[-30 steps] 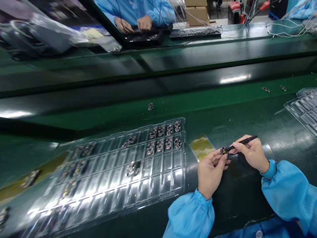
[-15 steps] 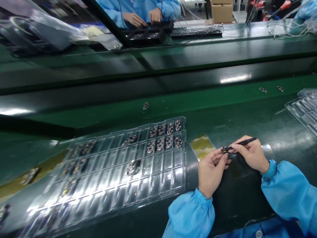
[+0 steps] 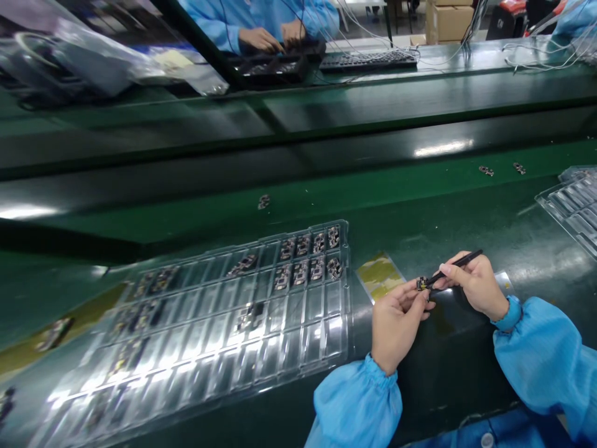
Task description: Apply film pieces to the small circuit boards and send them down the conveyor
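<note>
Fingers of the left hand [image 3: 395,326] pinch a small component [image 3: 422,284] at their tips, while the right hand [image 3: 473,285] is closed around black tweezers [image 3: 454,267] whose tips touch that same part. The component sits in the air between both hands, just above the dark green bench [image 3: 466,218] and near a yellow-green sticker sheet [image 3: 379,274] lying flat on it. Both wrists end in blue sleeves.

Beyond the bench runs a glossy green conveyor belt [image 3: 326,193], with one loose part [image 3: 263,201] on it to the left and two more [image 3: 501,169] farther right. Across the line, another person's hands [image 3: 273,38] rest on a black tray [image 3: 275,65], beside a black keyboard [image 3: 368,60] and a tangle of white cables [image 3: 536,50]. Cardboard boxes [image 3: 450,18] stand in the background.

Left of the hands lies a clear plastic blister tray [image 3: 289,348] with many rows of pockets; a cluster of eight small boards [image 3: 308,258] fills its far right corner, a few others are scattered through the middle and left, and most pockets shine bare. A second clear tray [image 3: 571,208] sits at the right edge. No writing or label can be read anywhere
</note>
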`<control>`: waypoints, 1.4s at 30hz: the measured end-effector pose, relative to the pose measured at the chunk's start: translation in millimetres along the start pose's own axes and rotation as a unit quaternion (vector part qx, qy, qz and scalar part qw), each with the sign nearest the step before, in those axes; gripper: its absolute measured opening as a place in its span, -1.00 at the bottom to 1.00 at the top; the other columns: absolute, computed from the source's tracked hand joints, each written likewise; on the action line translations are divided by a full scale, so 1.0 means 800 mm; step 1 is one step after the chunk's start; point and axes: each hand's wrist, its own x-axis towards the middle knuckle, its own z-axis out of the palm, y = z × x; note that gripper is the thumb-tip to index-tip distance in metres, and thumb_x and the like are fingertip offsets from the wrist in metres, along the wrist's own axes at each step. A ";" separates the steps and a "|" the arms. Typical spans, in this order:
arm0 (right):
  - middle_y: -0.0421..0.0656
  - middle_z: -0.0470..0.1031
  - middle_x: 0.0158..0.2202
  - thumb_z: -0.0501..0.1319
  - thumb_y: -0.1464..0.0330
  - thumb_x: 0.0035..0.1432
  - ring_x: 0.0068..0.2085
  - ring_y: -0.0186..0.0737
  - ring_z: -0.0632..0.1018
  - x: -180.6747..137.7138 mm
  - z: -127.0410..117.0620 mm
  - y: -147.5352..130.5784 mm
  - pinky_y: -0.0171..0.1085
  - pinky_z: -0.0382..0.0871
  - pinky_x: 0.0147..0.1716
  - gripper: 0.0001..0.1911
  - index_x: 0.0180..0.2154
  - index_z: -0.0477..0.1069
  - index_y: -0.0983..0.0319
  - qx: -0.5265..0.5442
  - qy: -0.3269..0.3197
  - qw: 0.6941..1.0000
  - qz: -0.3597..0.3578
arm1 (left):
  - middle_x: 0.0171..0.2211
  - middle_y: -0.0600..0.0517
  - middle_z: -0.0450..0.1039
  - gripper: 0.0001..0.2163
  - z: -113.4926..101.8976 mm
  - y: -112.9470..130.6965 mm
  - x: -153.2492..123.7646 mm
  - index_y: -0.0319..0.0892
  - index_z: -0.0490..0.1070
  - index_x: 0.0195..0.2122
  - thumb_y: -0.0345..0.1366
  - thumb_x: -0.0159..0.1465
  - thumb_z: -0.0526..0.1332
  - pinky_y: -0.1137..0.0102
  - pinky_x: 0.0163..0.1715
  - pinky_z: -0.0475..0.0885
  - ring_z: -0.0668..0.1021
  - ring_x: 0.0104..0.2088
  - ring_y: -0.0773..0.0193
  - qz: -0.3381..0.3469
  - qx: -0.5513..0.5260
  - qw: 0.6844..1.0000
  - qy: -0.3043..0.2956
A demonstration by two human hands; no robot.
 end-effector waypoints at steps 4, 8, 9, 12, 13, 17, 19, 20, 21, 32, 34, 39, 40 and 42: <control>-0.18 0.51 -0.60 0.36 0.27 -0.12 -0.58 -0.27 0.55 0.001 -0.001 -0.001 -0.37 0.46 -0.56 -0.74 -0.49 0.37 0.30 -0.015 -0.002 1.000 -0.004 | -0.46 -0.02 0.54 -0.75 0.000 0.003 -0.001 -0.28 0.45 -0.26 -0.32 0.00 0.27 0.52 -0.58 0.46 0.57 -0.50 0.30 0.003 0.005 1.000 -0.007; -0.18 0.51 -0.59 0.35 0.26 -0.12 -0.57 -0.27 0.55 0.001 -0.001 0.001 -0.36 0.46 -0.55 -0.74 -0.49 0.37 0.30 -0.029 -0.003 0.999 -0.013 | -0.46 -0.02 0.54 -0.75 0.000 0.004 -0.002 -0.27 0.45 -0.27 -0.32 0.00 0.27 0.52 -0.58 0.46 0.57 -0.50 0.30 0.001 0.008 1.000 -0.010; -0.18 0.51 -0.59 0.35 0.26 -0.12 -0.57 -0.27 0.55 0.001 -0.001 0.001 -0.35 0.46 -0.55 -0.74 -0.49 0.38 0.30 -0.030 -0.004 0.999 -0.015 | -0.46 -0.02 0.54 -0.75 0.000 0.004 -0.002 -0.27 0.46 -0.27 -0.32 0.00 0.27 0.52 -0.58 0.46 0.57 -0.50 0.30 0.001 0.007 1.000 -0.010; -0.18 0.51 -0.59 0.35 0.25 -0.12 -0.56 -0.27 0.55 0.001 0.000 0.001 -0.34 0.47 -0.53 -0.74 -0.49 0.38 0.29 -0.034 -0.002 0.999 -0.018 | -0.46 -0.02 0.54 -0.76 0.000 0.003 -0.002 -0.26 0.46 -0.28 -0.31 0.00 0.27 0.52 -0.58 0.46 0.57 -0.50 0.30 0.002 0.006 1.000 -0.011; -0.18 0.51 -0.59 0.35 0.24 -0.12 -0.56 -0.26 0.55 0.001 0.000 0.001 -0.34 0.47 -0.53 -0.74 -0.49 0.38 0.29 -0.037 -0.002 0.999 -0.018 | -0.46 -0.02 0.54 -0.76 0.000 0.003 -0.002 -0.26 0.46 -0.28 -0.31 -0.01 0.28 0.52 -0.58 0.46 0.57 -0.50 0.29 0.003 0.005 1.000 -0.011; -0.18 0.52 -0.58 0.35 0.23 -0.12 -0.55 -0.25 0.55 0.000 0.000 -0.001 -0.32 0.47 -0.52 -0.73 -0.50 0.39 0.29 -0.045 -0.002 0.999 -0.018 | -0.46 -0.03 0.54 -0.75 -0.001 0.003 -0.001 -0.26 0.47 -0.28 -0.29 0.00 0.28 0.50 -0.58 0.47 0.57 -0.50 0.28 0.006 0.005 1.000 -0.015; -0.18 0.52 -0.58 0.35 0.23 -0.12 -0.55 -0.25 0.55 0.000 -0.001 -0.001 -0.32 0.47 -0.51 -0.73 -0.49 0.39 0.29 -0.047 -0.004 0.999 -0.017 | -0.46 -0.03 0.54 -0.74 -0.001 0.002 -0.001 -0.28 0.46 -0.28 -0.26 0.02 0.26 0.50 -0.57 0.47 0.57 -0.51 0.28 0.006 0.007 1.000 -0.014; -0.18 0.51 -0.59 0.35 0.23 -0.12 -0.55 -0.25 0.55 0.000 -0.001 -0.001 -0.32 0.47 -0.51 -0.73 -0.49 0.39 0.29 -0.047 -0.005 0.999 -0.017 | -0.46 -0.04 0.54 -0.74 -0.001 0.001 -0.001 -0.28 0.46 -0.28 -0.25 0.04 0.25 0.49 -0.57 0.47 0.57 -0.51 0.28 0.007 0.010 1.000 -0.013; -0.18 0.51 -0.59 0.35 0.23 -0.12 -0.55 -0.25 0.55 0.000 0.000 -0.001 -0.32 0.47 -0.51 -0.73 -0.49 0.39 0.29 -0.047 -0.005 0.999 -0.018 | -0.47 -0.04 0.54 -0.75 -0.001 0.001 -0.001 -0.29 0.46 -0.28 -0.24 0.05 0.23 0.49 -0.57 0.47 0.57 -0.51 0.28 0.009 0.014 1.000 -0.011; -0.11 0.54 -0.44 0.26 0.34 0.02 -0.40 -0.14 0.57 -0.014 -0.001 -0.022 -0.24 0.49 -0.41 -0.91 -0.41 0.49 0.23 -0.237 0.048 0.950 -0.198 | -0.50 -0.03 0.52 -0.75 -0.006 -0.005 -0.002 -0.30 0.45 -0.37 -0.19 0.04 0.25 0.49 -0.56 0.46 0.56 -0.53 0.29 0.011 -0.009 1.000 -0.014; -0.10 0.55 -0.41 0.25 0.34 0.03 -0.38 -0.12 0.57 -0.013 -0.004 -0.024 -0.22 0.50 -0.38 -0.89 -0.36 0.50 0.23 -0.236 0.090 0.941 -0.223 | -0.47 -0.05 0.52 -0.73 -0.009 -0.010 -0.003 -0.31 0.44 -0.35 -0.18 0.04 0.25 0.49 -0.56 0.46 0.56 -0.53 0.28 0.009 -0.022 1.000 -0.010; -0.08 0.54 -0.40 0.25 0.28 0.02 -0.38 -0.10 0.57 -0.013 -0.006 -0.020 -0.21 0.51 -0.39 -0.84 -0.37 0.50 0.24 -0.213 0.106 0.952 -0.193 | -0.42 -0.07 0.51 -0.71 -0.017 0.000 0.005 -0.31 0.42 -0.32 -0.15 0.06 0.23 0.51 -0.60 0.43 0.56 -0.54 0.31 0.002 -0.043 0.999 -0.002; -0.07 0.54 -0.39 0.24 0.26 0.02 -0.38 -0.10 0.57 -0.012 -0.007 -0.017 -0.21 0.51 -0.38 -0.83 -0.38 0.50 0.24 -0.215 0.113 0.952 -0.188 | -0.42 -0.07 0.50 -0.71 -0.019 0.009 0.015 -0.31 0.41 -0.32 -0.16 0.07 0.23 0.52 -0.61 0.43 0.55 -0.55 0.32 0.009 -0.038 0.999 0.003; -0.07 0.54 -0.40 0.24 0.23 0.01 -0.38 -0.08 0.57 -0.010 -0.011 -0.010 -0.21 0.52 -0.38 -0.79 -0.37 0.49 0.23 -0.215 0.128 0.953 -0.168 | -0.44 -0.04 0.48 -0.74 -0.024 0.035 0.047 -0.30 0.40 -0.32 -0.18 0.08 0.22 0.53 -0.63 0.41 0.55 -0.55 0.33 0.038 -0.018 0.999 0.024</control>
